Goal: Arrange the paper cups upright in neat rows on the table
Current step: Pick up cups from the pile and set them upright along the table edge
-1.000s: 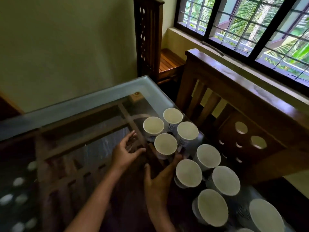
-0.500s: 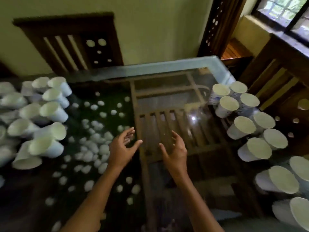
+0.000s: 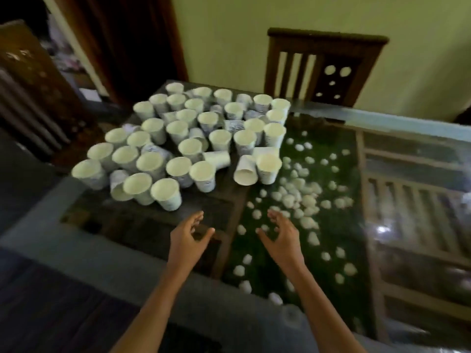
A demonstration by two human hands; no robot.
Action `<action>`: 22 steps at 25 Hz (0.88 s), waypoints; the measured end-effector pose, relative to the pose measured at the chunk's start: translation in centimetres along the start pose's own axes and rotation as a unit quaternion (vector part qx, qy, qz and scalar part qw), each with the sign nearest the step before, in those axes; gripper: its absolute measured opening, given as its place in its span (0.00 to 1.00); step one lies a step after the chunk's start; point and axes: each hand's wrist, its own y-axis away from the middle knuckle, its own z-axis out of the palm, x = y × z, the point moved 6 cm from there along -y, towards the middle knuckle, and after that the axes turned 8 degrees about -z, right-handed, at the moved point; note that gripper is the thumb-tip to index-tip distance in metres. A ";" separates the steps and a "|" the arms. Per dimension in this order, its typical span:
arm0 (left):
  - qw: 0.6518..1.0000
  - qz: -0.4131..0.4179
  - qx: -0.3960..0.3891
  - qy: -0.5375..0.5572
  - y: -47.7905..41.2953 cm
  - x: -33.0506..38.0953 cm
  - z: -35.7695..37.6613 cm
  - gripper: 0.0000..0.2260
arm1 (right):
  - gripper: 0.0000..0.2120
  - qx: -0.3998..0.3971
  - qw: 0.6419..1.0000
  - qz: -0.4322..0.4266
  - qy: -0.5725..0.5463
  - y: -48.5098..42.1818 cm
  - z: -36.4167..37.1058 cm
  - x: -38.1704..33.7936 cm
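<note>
A glass-topped bench point(image 3: 96, 261) with a frosted rim, seen from above. On its far left part stands a dense, unordered cluster of white paper cups point(image 3: 201, 174), tapered, with a faint blue print on their walls. Most are upright with round mouths open upward; a few lie on their sides, among them a tipped cup point(image 3: 244, 171) at the cluster's right edge, touching an upright one. Under the glass, white pebbles point(image 3: 307, 200) lie scattered on green. The left grip point(image 3: 187, 240) and right grip point(image 3: 283, 238), both bare hands, hover over the near bench, apart from the cups, fingers loosely spread, holding nothing. A slatted wooden chair point(image 3: 323, 64) stands beyond.
</note>
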 end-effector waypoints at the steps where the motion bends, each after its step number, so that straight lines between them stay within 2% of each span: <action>1: 1.000 -0.013 0.006 0.002 -0.1 -1.1 -1.7 0.21 | 0.26 -0.012 1.000 -0.014 0.001 -0.1 2.0 -1.5; 4: 0.999 -0.046 0.023 0.013 -0.5 -4.0 -5.7 0.22 | 0.27 -0.035 0.998 -0.054 -0.010 -0.5 6.9 -5.4; 10: 0.993 -0.086 0.078 0.023 -2.9 -7.3 -10.4 0.23 | 0.28 -0.067 0.994 -0.080 -0.029 -3.2 13.3 -9.4; 13: 0.989 -0.103 0.098 0.026 -4.8 -9.0 -11.7 0.24 | 0.31 -0.073 0.994 -0.071 -0.042 -4.9 16.5 -10.5; 17: 0.985 -0.121 0.117 0.038 -7.8 -10.7 -12.6 0.26 | 0.38 -0.044 0.996 -0.067 -0.033 -6.6 19.2 -11.4; 22: 0.986 -0.106 0.117 0.054 -11.6 -11.3 -13.3 0.29 | 0.45 -0.018 0.998 -0.020 -0.060 -8.4 21.3 -11.6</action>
